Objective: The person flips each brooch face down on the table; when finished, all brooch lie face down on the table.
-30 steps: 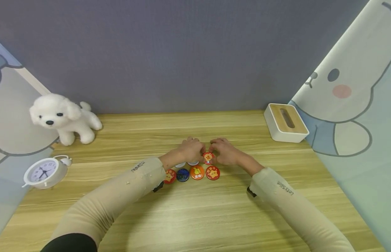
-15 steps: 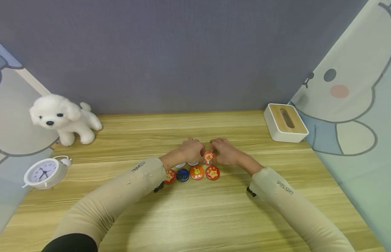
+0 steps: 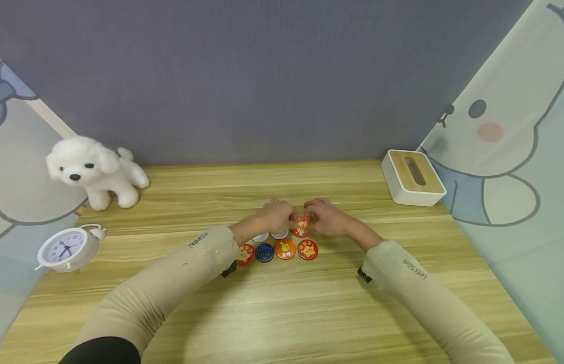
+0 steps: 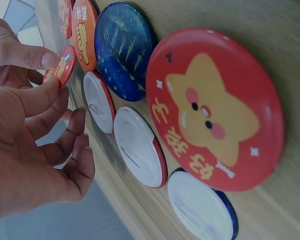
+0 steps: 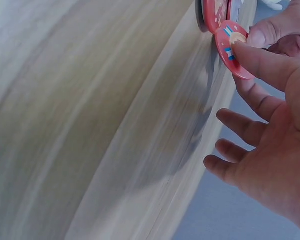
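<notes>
Both hands hold a red round pin badge (image 3: 302,227) with a yellow medal print, at the right end of the farther of two badge rows. My left hand (image 3: 278,216) has thumb and forefinger at its left edge, the other fingers loosely bent in the left wrist view. My right hand (image 3: 327,218) pinches the opposite edge between thumb and forefinger. The nearer row has a red star badge (image 4: 215,110), a dark blue badge (image 4: 124,50), an orange thumbs-up badge (image 3: 285,248) and another red star badge (image 3: 307,249). Behind them lie white-backed badges (image 4: 140,146), face down with pins showing.
A white plush dog (image 3: 97,169) stands at the back left of the wooden table (image 3: 282,313), with a white alarm clock (image 3: 69,248) in front of it. At the back right sits a white tissue box (image 3: 414,178) with a wooden lid. A grey panel (image 3: 273,86) rises behind.
The red medal badge has turned a little between the fingers, its print now at another angle. My right hand's fingers have shifted slightly; the other badges lie as before.
</notes>
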The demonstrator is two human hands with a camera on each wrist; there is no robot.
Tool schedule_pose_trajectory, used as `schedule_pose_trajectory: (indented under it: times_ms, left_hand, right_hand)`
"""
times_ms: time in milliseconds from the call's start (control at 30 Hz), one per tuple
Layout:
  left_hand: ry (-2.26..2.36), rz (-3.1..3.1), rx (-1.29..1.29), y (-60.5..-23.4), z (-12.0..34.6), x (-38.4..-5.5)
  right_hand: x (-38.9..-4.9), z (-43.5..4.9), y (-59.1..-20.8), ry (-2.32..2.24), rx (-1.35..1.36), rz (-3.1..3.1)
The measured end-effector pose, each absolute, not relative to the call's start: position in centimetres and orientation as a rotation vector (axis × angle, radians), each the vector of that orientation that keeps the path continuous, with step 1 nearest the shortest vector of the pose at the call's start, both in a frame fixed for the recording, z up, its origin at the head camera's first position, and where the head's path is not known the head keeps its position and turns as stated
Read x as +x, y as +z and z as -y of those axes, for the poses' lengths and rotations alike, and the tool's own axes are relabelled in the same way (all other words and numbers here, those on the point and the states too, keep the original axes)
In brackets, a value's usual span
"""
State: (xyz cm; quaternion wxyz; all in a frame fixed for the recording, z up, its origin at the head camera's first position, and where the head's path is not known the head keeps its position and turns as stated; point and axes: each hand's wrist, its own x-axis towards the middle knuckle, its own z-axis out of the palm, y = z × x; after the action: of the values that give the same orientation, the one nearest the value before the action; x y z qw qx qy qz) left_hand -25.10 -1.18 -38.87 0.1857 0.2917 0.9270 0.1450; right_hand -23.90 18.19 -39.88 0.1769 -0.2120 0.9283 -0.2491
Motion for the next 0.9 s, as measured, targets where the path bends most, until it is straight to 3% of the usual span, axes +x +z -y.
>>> schedule_pose_trajectory:
  times_ms: [900]
  left_hand:
    - [0.443, -2.600, 0.897, -38.88, 1.54, -25.23]
  right_hand:
    - [-23.81, -18.00, -39.66, -0.849, -0.641, -2.582]
